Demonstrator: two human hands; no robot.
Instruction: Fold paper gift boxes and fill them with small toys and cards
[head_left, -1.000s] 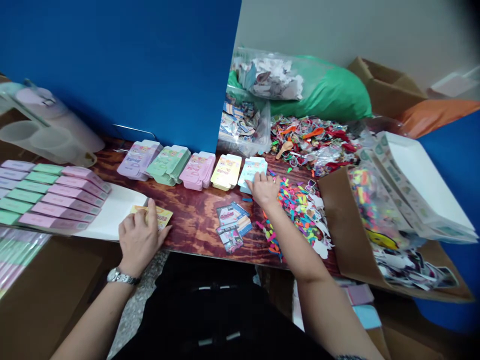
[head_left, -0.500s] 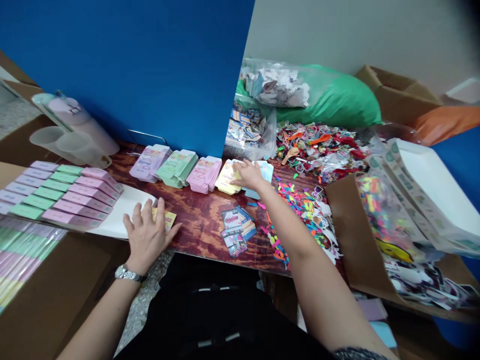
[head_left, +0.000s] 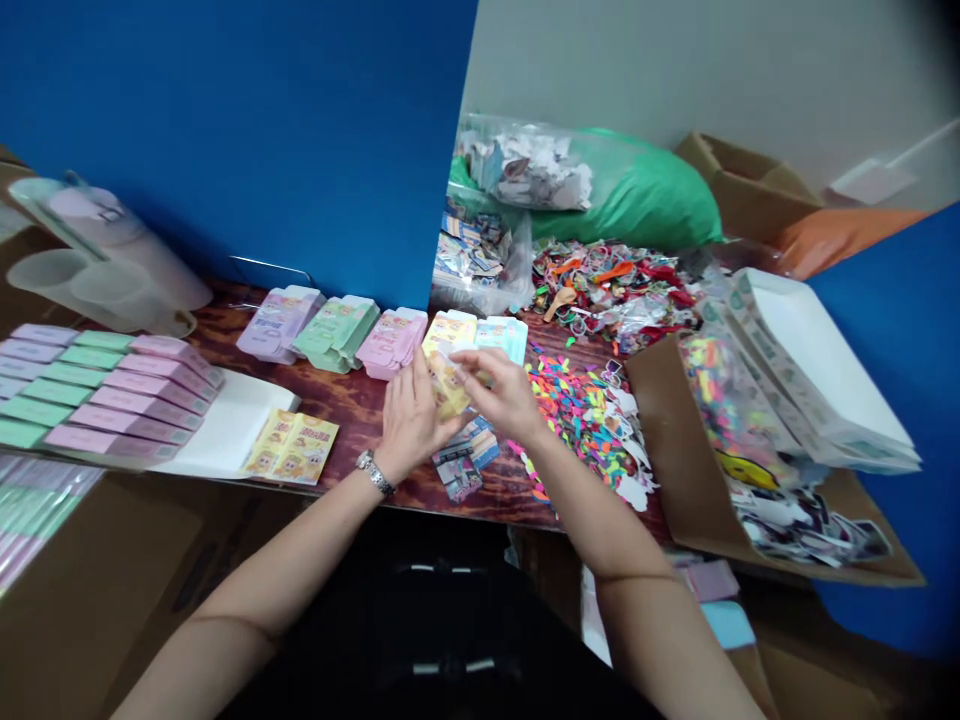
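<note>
Between both hands is a yellow printed carton (head_left: 448, 388), seemingly still flat, held above the wooden table. My left hand (head_left: 411, 412) grips it from the left, fingers pointing up along its side. From the right, my right hand (head_left: 501, 392) closes its fingers at the carton's top edge. Just behind them lie flat cartons in stacks: yellow (head_left: 454, 328), light blue (head_left: 504, 338), pink (head_left: 391, 342), green (head_left: 337, 335) and purple (head_left: 276, 325). Below my hands, small printed cards (head_left: 466, 462) are partly hidden. Two yellow cartons (head_left: 294, 447) lie side by side at the white tray's edge.
Left, a white tray (head_left: 225, 430) bears rows of purple, green and pink boxes (head_left: 124, 395). Behind it stand a bottle (head_left: 150, 245) and plastic cups. Right are a heap of small colourful pieces (head_left: 581, 420), an open cardboard box (head_left: 660, 440) and bags, including a green one (head_left: 645, 195).
My right hand has drawn back from the stacks with a yellow carton. My left hand has moved right from the cartons on the tray to meet it. The view has shifted slightly.
</note>
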